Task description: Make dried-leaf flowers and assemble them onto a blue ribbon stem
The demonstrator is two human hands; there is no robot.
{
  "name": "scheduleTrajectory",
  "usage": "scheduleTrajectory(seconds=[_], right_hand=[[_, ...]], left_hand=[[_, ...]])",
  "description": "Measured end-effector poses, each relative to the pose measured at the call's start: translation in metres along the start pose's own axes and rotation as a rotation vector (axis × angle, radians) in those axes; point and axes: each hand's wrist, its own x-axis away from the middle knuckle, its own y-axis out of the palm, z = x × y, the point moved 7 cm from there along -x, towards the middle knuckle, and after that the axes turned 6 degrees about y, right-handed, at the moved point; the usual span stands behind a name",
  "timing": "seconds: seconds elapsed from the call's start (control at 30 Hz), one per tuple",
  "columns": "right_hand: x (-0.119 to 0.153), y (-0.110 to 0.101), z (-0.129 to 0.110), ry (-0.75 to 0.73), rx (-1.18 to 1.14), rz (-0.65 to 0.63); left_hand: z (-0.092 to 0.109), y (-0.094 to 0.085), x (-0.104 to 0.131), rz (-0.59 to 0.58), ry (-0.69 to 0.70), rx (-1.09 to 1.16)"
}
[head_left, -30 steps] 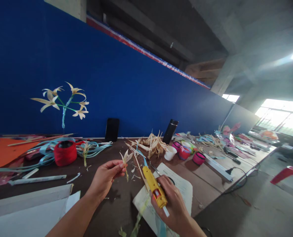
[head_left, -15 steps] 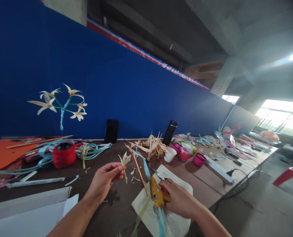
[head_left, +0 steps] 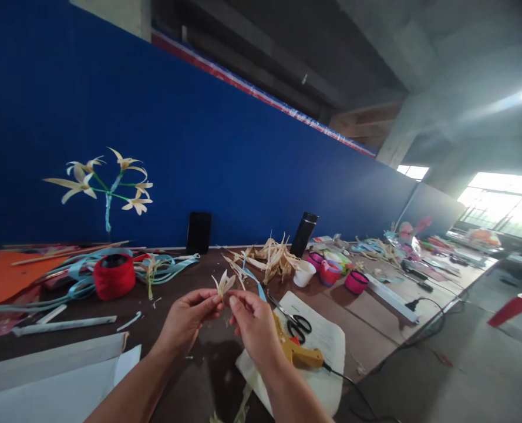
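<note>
So from where I'm standing, way over on the left an orange sheet (head_left: 9,275) is lying flat, and a spray of flowers (head_left: 108,202) with thin, curling cream petals is standing up against the smooth blue panel (head_left: 225,153), its stem wrapped in something light blue. Glossy blue ribbon (head_left: 78,288) is looping loosely around a chunky, round red roll (head_left: 114,277). Nearer the person, a pale flat-sided box (head_left: 44,367) is sitting on the dark tabletop (head_left: 164,335). A black rectangular phone (head_left: 198,233) is leaning on the panel.

Middle bit: the left hand (head_left: 192,317) is pinching a small pale flower (head_left: 224,284), papery pointed petals up, just above the table. The right hand (head_left: 256,322) is curling its thumb and fingers in right beside the flower's base, but I honestly can't tell whether it's gripping.

Behind them, crinkly dry tan strips (head_left: 278,258) are piling up near a dark cylinder bottle (head_left: 305,235) and a smooth white cup (head_left: 304,274). Black-handled scissors (head_left: 299,326) and a yellow plastic glue gun (head_left: 307,356) are resting on the printed paper (head_left: 331,341). Further right, a round pink roll (head_left: 356,282) is sitting near a long white power strip (head_left: 390,298), and a red stool (head_left: 514,306) is standing past the table.
</note>
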Motion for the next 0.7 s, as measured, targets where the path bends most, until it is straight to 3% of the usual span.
scheduleTrajectory(seconds=[0.43,0.7], right_hand=[[-0.0050,-0.0032,0.0008,-0.047,-0.059,0.087],[-0.0048,-0.0028,-0.0027,-0.041,-0.051,0.117]], left_hand=[[-0.0043,-0.0033,-0.0025,-0.080,0.056,-0.112],[0.0002,-0.0024,-0.0021,-0.035,0.073,-0.145]])
